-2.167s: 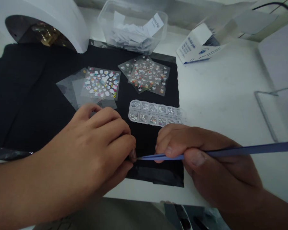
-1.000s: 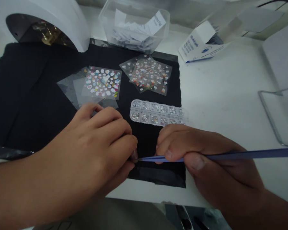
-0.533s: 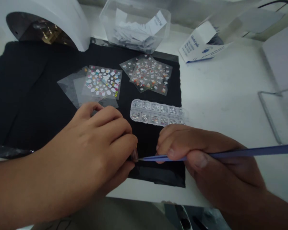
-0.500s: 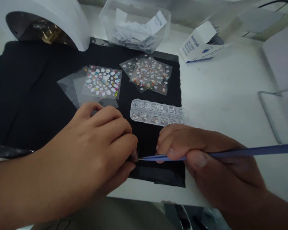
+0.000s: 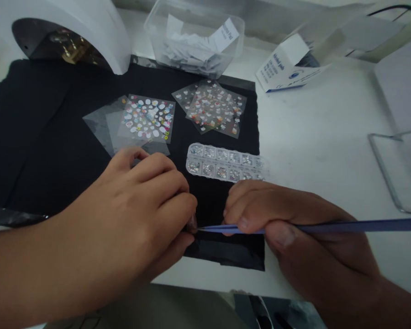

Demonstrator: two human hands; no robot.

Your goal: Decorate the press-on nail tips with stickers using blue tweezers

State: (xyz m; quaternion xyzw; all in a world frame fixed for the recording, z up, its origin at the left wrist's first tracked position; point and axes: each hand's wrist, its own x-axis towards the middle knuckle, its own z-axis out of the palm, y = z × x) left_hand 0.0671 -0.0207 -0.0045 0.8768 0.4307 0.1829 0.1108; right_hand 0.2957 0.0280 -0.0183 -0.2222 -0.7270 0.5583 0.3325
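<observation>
My left hand (image 5: 147, 210) is closed, thumb and index finger pinched on a small glossy pinkish piece (image 5: 192, 224) that is mostly hidden by the fingers. Between the thumb and fingers of my right hand (image 5: 294, 224) is a pair of blue-purple tweezers (image 5: 335, 226). The tweezers lie almost level, and their fine tips meet the edge of the pinkish piece. Whether the tips grip anything tiny is too small to tell. Just behind both hands lies a clear divided case (image 5: 222, 162) of small sparkling rhinestones on a black cloth (image 5: 55, 137).
Sticker sheets (image 5: 147, 118) and more sheets (image 5: 217, 107) lie on the cloth. Behind them stand a white lamp-like device (image 5: 113, 36), a clear tub (image 5: 195, 55) of alcohol pad packets and an alcohol pads box (image 5: 284, 64). A metal wire frame (image 5: 383, 173) is at right.
The rear end of the tweezers has dropped slightly, so they lie more level. Their tips stay at the pinkish piece. My left hand keeps its pinch, and the whole view has shifted a little.
</observation>
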